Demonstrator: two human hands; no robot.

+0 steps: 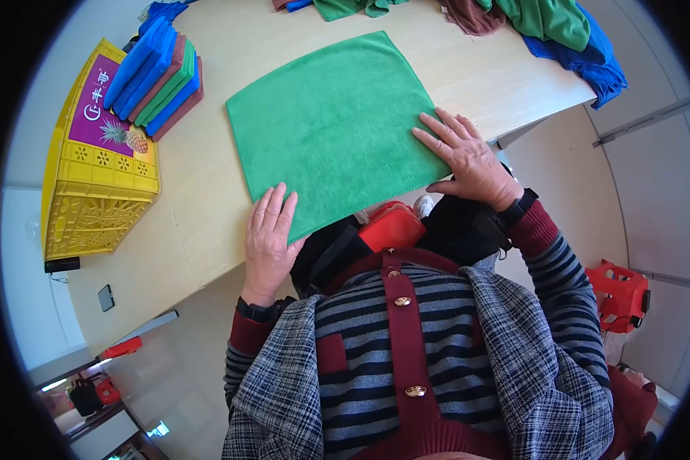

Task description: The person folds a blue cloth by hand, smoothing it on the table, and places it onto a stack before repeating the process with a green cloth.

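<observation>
A green cloth (330, 130) lies spread flat on the light wooden table (192, 222), its near edge close to the table's front edge. My left hand (270, 234) rests with its fingertips on the cloth's near left corner, fingers stretched out. At the right edge of the cloth, my right hand (468, 159) lies with fingers spread, the fingertips on the fabric. Neither hand grips anything.
Folded blue, brown and green cloths (157, 77) are stacked beside a yellow crate (103, 176) at the left. A phone (106, 297) lies near the left edge. Loose green cloths (548, 31) and blue ones (590, 65) are heaped at the back right. A red stool (617, 295) stands right.
</observation>
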